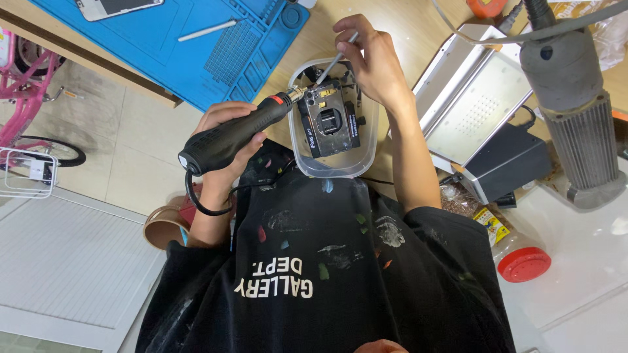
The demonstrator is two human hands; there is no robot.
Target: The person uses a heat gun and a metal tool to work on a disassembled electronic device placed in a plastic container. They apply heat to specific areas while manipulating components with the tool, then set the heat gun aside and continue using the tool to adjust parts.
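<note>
1. Firstly, the left hand (226,134) is wrapped around a black rotary tool (235,134); its red-collared tip touches the top left corner of the black clamp fixture (329,124).
2. Right hand (369,62) pinches a thin metal pick (337,60), point down on the fixture's upper edge.
3. Fixture sits inside a clear plastic tub (366,153) on the wooden bench (405,26), directly before the person's black shirt.
4. Blue work mat (190,59) lies beyond the left hand; silver heating plate (474,104) just beside the right forearm.
</note>
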